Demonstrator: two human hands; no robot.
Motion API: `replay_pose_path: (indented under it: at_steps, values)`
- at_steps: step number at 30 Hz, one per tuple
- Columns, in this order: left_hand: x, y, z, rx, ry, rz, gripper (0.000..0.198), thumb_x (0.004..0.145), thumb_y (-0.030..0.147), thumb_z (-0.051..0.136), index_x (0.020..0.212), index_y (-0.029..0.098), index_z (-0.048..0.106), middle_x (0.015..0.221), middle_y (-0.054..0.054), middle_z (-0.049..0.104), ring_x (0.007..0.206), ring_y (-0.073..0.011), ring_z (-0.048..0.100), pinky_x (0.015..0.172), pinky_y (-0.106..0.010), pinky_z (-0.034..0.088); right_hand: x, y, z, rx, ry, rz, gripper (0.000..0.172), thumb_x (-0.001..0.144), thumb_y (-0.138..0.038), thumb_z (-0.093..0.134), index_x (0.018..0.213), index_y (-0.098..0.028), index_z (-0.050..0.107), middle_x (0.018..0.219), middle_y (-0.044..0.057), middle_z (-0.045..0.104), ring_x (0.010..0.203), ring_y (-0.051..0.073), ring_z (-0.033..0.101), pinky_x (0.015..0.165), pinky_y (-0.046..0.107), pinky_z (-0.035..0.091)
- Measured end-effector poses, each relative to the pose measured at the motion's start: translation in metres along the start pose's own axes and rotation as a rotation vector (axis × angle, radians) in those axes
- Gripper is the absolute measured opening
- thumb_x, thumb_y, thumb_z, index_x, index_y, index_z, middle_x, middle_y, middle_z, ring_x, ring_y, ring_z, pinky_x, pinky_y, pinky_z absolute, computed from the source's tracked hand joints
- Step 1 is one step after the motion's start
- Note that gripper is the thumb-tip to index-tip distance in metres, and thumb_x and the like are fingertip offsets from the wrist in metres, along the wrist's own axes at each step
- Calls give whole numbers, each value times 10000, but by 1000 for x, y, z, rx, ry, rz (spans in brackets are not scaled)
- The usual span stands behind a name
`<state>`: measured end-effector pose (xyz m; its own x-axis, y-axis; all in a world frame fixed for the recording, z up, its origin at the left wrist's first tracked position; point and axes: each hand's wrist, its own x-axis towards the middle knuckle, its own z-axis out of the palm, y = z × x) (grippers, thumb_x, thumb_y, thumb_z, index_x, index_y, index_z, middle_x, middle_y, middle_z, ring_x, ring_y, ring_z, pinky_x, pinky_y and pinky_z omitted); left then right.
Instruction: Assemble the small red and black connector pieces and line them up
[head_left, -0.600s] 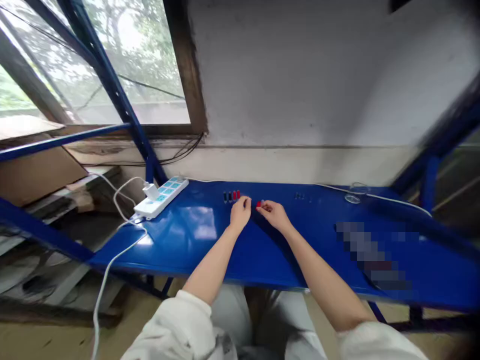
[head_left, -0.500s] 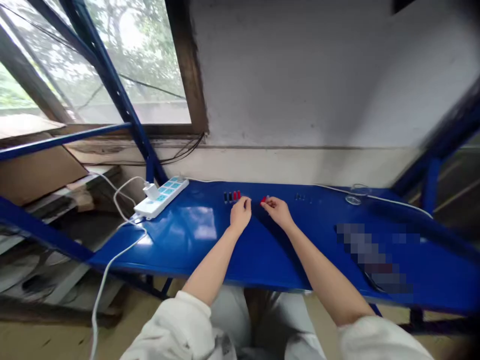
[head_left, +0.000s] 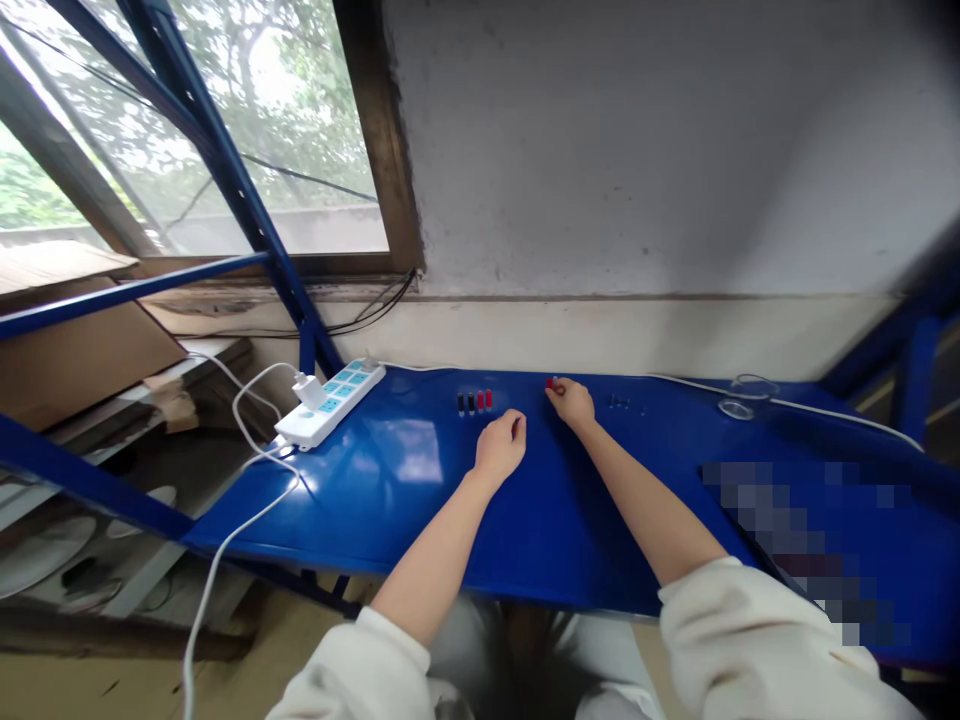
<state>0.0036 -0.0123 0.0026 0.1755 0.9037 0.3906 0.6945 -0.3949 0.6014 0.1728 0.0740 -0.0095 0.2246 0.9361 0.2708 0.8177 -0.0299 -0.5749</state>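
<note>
Toward the back of the blue table, my right hand [head_left: 571, 402] pinches a small red piece [head_left: 550, 384] at its fingertips, with a pale bit showing beside it. My left hand [head_left: 501, 445] is closed in a loose pinch above the table, lower and to the left; what it holds, if anything, I cannot make out. Just beyond the left hand, a short row holds two small black cylinders [head_left: 466, 403] and two small red cylinders [head_left: 484, 400], all with pale lower ends. Several tiny clear or metallic parts [head_left: 619, 402] lie to the right of my right hand.
A white power strip [head_left: 330, 405] with a plugged-in adapter and cable sits at the left of the blue table [head_left: 360, 520]. A clear round ring-like object [head_left: 736, 409] lies at the back right. A pixelated dark flat object [head_left: 795, 540] occupies the right front.
My left hand has drawn back from the row of cylinders. My right hand, with the red piece, has moved slightly toward the table's back. The camera view has shifted a little.
</note>
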Motion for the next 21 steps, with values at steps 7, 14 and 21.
replay_pose_path:
  at_steps: [7, 14, 21]
  values:
    - [0, 2, 0, -24, -53, 18, 242, 852, 278, 350, 902, 203, 575, 720, -11, 624, 621, -128, 562, 574, -215, 383, 6, 3, 0, -42, -57, -8, 131, 761, -304, 525, 802, -204, 599, 786, 38, 649, 748, 165, 591, 604, 242, 401]
    - [-1, 3, -1, -49, -65, 35, 248, 853, 274, 345, 918, 203, 573, 723, -8, 624, 611, -117, 554, 574, -209, 388, 11, 8, 3, -89, -149, -52, 169, 801, -232, 490, 942, -170, 560, 895, 83, 639, 837, 175, 590, 671, 248, 407]
    - [-1, 2, -1, 2, -84, 25, 254, 855, 279, 342, 937, 208, 572, 724, -11, 625, 629, -129, 563, 590, -221, 397, 17, 11, 4, -110, -209, 9, 163, 787, -164, 481, 934, -138, 546, 923, 100, 626, 874, 173, 578, 723, 246, 411]
